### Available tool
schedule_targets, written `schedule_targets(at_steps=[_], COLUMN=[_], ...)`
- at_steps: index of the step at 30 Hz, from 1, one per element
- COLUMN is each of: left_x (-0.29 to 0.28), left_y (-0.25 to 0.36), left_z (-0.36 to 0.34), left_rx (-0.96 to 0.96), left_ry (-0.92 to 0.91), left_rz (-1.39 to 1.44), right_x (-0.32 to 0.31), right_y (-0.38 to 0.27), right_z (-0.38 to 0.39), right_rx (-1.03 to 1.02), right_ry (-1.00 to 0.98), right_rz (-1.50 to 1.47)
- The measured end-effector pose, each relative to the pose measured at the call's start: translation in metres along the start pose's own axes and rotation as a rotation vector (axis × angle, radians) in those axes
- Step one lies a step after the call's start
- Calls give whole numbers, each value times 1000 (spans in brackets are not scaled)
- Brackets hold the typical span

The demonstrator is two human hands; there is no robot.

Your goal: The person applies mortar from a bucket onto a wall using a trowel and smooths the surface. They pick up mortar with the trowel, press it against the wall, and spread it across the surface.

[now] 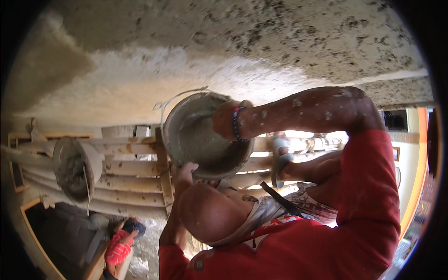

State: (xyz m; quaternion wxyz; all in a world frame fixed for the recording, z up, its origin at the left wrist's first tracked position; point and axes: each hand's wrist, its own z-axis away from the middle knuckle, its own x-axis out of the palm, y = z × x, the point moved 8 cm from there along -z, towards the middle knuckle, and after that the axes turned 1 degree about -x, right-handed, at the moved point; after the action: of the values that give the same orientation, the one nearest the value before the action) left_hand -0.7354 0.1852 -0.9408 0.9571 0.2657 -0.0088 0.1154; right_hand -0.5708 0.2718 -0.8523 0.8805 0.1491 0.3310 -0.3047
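Observation:
My right hand (227,119), with a beaded bracelet at its wrist, reaches inside a grey mortar bucket (170,140). Its fingers are curled, and whatever they hold is hard to make out against the wet grey inside. At the near rim my left hand (185,172) grips the same bucket, most of its fingers out of sight. The bucket is tipped so that its mouth faces me, and its wire handle (177,95) stands up at the far side. Splashes of mortar dot my right forearm. My bent knee (203,212) is just below the bucket.
Wooden planks (130,165) form a slatted platform under the bucket. A second bucket (95,161) with grey mortar stands at the left. My sandalled foot (281,161) rests to the right. A partly plastered surface (163,67) spans the top. Lower down, a person in red (117,249) is at the left.

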Motion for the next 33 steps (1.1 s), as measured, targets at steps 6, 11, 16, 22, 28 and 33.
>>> schedule_targets(at_steps=[6,11,16,22,28,33], left_x=[-12,-12,-14,-7,-5,-7], left_y=[8,3,6,2,-6,-7], left_z=[1,1,9,5,-7,-19], left_rx=[213,273,261,230,187,147], left_ry=[-86,-129,-141,-125,-79,-50], left_rz=[161,187,163,167,162,121], right_x=[-23,16,-16,20,35,107], right_y=[-12,-8,15,53,95,164], right_z=[-1,-4,46,74,129,240], right_rx=[-245,-112,-252,-77,-96,-136], right_ry=[-215,-329,314,485,575,843], right_rz=[-3,-666,-316,-89,-327,-911])
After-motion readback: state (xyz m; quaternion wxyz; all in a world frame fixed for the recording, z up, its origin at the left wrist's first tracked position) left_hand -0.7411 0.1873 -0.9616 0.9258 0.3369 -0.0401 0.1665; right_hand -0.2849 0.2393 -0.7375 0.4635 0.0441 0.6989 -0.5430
